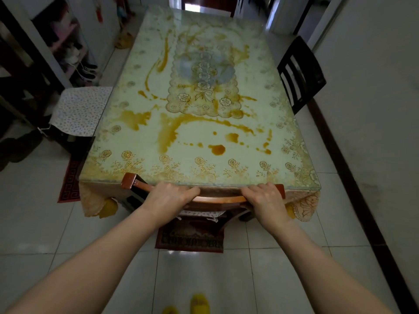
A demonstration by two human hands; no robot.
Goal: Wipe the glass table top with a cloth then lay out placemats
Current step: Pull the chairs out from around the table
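Both bare forearms reach forward from the bottom corners of the frame and converge toward the lower centre. The left hand [169, 197] lies palm down, fingers curled over the curved top rail of a wooden chair [217, 198] that is tucked against the near edge of the table; it grips the rail left of centre. The right hand [264, 200] grips the same rail further right, knuckles up, fingers wrapped over the front edge.

At the left edge of the frame a chair with a flowered cushion [80, 109] stands just beside the table. The glass table top [195, 137] fills the middle of the frame, lying over a pale cloth with gold floral borders, and amber-brown streaks and spots spread across it. One lace-patterned placemat [204, 87] lies in the upper centre of the table. A dark slatted chair [300, 73] stands at the right side. Yellow slippers [199, 303] show at the bottom centre on the tiled floor.
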